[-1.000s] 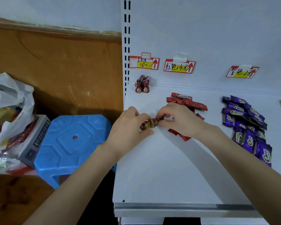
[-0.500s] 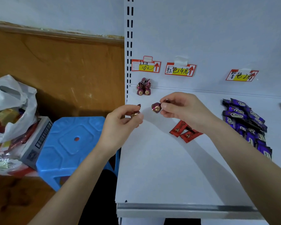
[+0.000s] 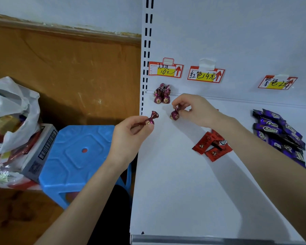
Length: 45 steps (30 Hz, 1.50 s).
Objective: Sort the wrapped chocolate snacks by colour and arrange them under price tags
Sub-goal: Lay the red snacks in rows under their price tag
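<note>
Above the white metal shelf [image 3: 175, 191], our left hand [image 3: 129, 133] pinches a maroon foil-wrapped chocolate [image 3: 151, 118] near the frame's centre, its twisted end pointing up. Just right of it, our right hand [image 3: 194, 110] pinches a second maroon foil chocolate [image 3: 174, 114] by its twisted top. Red flat snack packets [image 3: 210, 145] lie beside our right forearm, and purple snack packets [image 3: 279, 133] are piled at the right edge. Farther back, a cluster of maroon chocolates [image 3: 162, 94] sits below the leftmost red-and-yellow price tag [image 3: 165, 69].
</note>
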Each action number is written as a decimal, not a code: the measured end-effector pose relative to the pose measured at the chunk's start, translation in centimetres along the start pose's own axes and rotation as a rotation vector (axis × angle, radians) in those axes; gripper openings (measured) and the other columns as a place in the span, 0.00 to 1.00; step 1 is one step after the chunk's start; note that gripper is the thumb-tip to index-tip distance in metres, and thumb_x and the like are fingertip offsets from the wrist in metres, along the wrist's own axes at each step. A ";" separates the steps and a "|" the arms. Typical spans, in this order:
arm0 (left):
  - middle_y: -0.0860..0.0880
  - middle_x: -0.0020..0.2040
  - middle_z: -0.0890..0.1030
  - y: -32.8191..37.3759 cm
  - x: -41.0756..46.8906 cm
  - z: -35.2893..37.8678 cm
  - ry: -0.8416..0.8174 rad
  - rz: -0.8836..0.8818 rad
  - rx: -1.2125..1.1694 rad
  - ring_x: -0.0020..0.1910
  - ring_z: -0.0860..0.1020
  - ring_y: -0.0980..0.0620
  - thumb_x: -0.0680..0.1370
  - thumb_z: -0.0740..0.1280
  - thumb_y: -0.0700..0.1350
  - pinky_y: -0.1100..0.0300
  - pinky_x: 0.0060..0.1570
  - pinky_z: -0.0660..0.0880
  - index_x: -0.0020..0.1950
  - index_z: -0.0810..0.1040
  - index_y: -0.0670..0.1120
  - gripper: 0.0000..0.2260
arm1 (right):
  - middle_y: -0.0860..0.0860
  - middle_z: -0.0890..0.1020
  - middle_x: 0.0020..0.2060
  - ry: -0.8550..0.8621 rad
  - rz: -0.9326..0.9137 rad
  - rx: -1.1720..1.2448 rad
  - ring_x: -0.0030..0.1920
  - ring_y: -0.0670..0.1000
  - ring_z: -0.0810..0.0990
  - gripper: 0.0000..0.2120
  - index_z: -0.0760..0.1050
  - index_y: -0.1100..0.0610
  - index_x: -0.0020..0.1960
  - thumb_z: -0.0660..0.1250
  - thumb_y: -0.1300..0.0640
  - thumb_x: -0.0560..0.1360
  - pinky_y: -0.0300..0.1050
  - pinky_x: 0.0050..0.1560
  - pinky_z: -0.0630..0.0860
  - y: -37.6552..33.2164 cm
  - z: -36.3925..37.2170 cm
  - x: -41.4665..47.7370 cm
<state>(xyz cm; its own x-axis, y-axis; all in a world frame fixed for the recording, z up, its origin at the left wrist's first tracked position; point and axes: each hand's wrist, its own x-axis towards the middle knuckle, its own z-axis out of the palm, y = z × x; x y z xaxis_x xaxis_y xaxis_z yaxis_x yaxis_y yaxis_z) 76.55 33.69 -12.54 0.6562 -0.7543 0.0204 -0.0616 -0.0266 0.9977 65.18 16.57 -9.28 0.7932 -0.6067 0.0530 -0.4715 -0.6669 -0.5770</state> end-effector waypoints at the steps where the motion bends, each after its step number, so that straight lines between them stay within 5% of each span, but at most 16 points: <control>1: 0.53 0.47 0.82 -0.1 0.1 0.0 0.000 0.003 0.002 0.42 0.79 0.67 0.74 0.70 0.40 0.77 0.39 0.72 0.56 0.80 0.42 0.11 | 0.50 0.76 0.48 -0.002 0.010 0.026 0.47 0.50 0.75 0.15 0.74 0.61 0.58 0.62 0.71 0.73 0.20 0.37 0.64 0.1 0.2 0.0; 5: 0.53 0.46 0.82 -0.5 0.5 0.1 0.013 0.005 0.013 0.41 0.79 0.68 0.74 0.70 0.40 0.76 0.38 0.72 0.55 0.80 0.42 0.10 | 0.50 0.74 0.52 -0.008 0.082 0.107 0.47 0.50 0.76 0.20 0.69 0.58 0.64 0.65 0.66 0.74 0.30 0.40 0.67 0.4 0.5 0.0; 11: 0.53 0.43 0.82 -0.6 1.0 0.2 0.032 0.004 0.016 0.38 0.79 0.64 0.74 0.71 0.40 0.70 0.39 0.76 0.54 0.80 0.43 0.10 | 0.44 0.76 0.37 0.024 0.114 0.013 0.37 0.40 0.74 0.11 0.73 0.54 0.50 0.71 0.53 0.71 0.26 0.35 0.66 0.4 1.4 -0.2; 14: 0.51 0.43 0.81 -0.6 1.2 0.2 0.033 0.003 0.011 0.37 0.79 0.64 0.74 0.71 0.39 0.71 0.36 0.75 0.54 0.80 0.43 0.10 | 0.48 0.77 0.38 0.048 0.114 0.038 0.37 0.43 0.74 0.11 0.75 0.58 0.51 0.71 0.56 0.71 0.33 0.35 0.67 0.3 1.5 0.3; 18: 0.49 0.43 0.81 -0.7 1.3 0.1 0.046 -0.002 -0.019 0.36 0.79 0.63 0.73 0.70 0.38 0.72 0.38 0.75 0.54 0.80 0.42 0.10 | 0.49 0.76 0.40 0.084 0.092 0.132 0.41 0.47 0.75 0.15 0.73 0.62 0.56 0.70 0.63 0.71 0.21 0.37 0.66 0.1 1.7 1.2; 22: 0.49 0.47 0.82 -0.7 1.9 0.0 0.050 -0.005 -0.020 0.40 0.81 0.62 0.73 0.71 0.38 0.71 0.43 0.76 0.56 0.80 0.42 0.11 | 0.47 0.75 0.38 0.115 0.093 0.196 0.36 0.39 0.73 0.17 0.71 0.64 0.58 0.70 0.66 0.71 0.20 0.37 0.66 0.2 1.9 2.0; 34: 0.48 0.46 0.82 0.5 6.5 2.0 -0.043 0.052 0.161 0.40 0.79 0.58 0.72 0.71 0.35 0.61 0.49 0.77 0.48 0.79 0.46 0.08 | 0.53 0.76 0.42 0.188 0.040 0.171 0.40 0.47 0.75 0.18 0.71 0.62 0.60 0.69 0.66 0.71 0.19 0.38 0.66 1.3 2.5 3.1; 39: 0.54 0.42 0.81 0.2 6.7 2.0 -0.085 0.057 0.092 0.37 0.79 0.65 0.72 0.71 0.34 0.65 0.48 0.77 0.41 0.79 0.52 0.13 | 0.53 0.77 0.42 0.185 0.021 0.183 0.39 0.46 0.75 0.18 0.71 0.62 0.60 0.70 0.66 0.71 0.20 0.38 0.67 1.7 2.6 3.1; 45: 0.51 0.43 0.81 -0.7 7.7 2.5 -0.033 0.142 0.269 0.43 0.78 0.55 0.71 0.72 0.37 0.66 0.47 0.75 0.45 0.80 0.46 0.06 | 0.52 0.77 0.40 0.195 0.025 0.238 0.37 0.37 0.74 0.17 0.72 0.63 0.58 0.70 0.66 0.71 0.21 0.37 0.67 1.8 2.8 3.1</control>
<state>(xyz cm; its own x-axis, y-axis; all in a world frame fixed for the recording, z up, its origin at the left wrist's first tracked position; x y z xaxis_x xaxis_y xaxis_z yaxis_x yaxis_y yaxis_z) 79.73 26.28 -13.26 0.6019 -0.7839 0.1520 -0.3510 -0.0888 0.9322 67.86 14.65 -12.41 0.6826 -0.7085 0.1790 -0.3676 -0.5446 -0.7538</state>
